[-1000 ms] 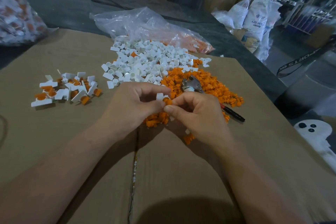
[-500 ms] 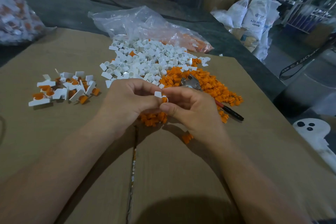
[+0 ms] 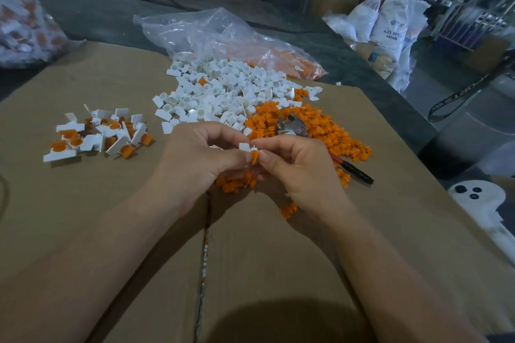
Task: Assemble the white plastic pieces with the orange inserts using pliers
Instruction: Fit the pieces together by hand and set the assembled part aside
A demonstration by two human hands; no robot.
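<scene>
Fingertips (image 3: 240, 160) curl tight; left hand (image 3: 195, 159) pinches a white plastic piece (image 3: 245, 147); right hand (image 3: 301, 164) pinches the ribbed orange insert (image 3: 254, 158) under it; pliers (image 3: 292, 127) lie on the orange pile (image 3: 328, 133) just beyond.

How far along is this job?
Done: small cluster of assembled white-and-orange pieces at left. In hand: left hand and right hand pinch one white plastic piece and orange insert. Left: heaps of loose white pieces and orange inserts; red-handled pliers lie untouched.

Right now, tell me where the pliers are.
Head view, right of centre: the pliers lie on the pile of orange inserts just beyond the right hand, handle pointing right across the cardboard.
</scene>
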